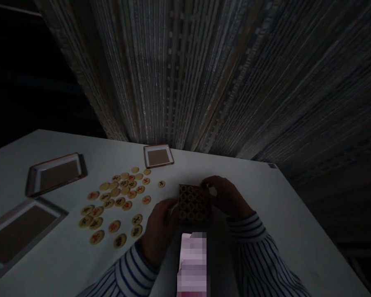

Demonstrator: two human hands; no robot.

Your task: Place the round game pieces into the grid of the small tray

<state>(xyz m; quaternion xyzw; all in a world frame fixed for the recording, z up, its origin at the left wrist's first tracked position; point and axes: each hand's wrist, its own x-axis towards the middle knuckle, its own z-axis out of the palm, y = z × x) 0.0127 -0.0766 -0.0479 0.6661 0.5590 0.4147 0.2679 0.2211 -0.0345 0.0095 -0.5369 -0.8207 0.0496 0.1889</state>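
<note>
Clasping square, disc-patterned wooden block (194, 204)

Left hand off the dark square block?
No, the left hand touches the left edge of the block; the right hand holds its other side.

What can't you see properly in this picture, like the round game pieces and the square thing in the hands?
All in the head view:
The marks on the round xiangqi pieces: too small and dim to read.
The square patterned block: parts are covered by the left hand and right hand.
The pale object: pixelated, and cut off by the bottom edge.
The tray: cut off by the left edge.
</note>
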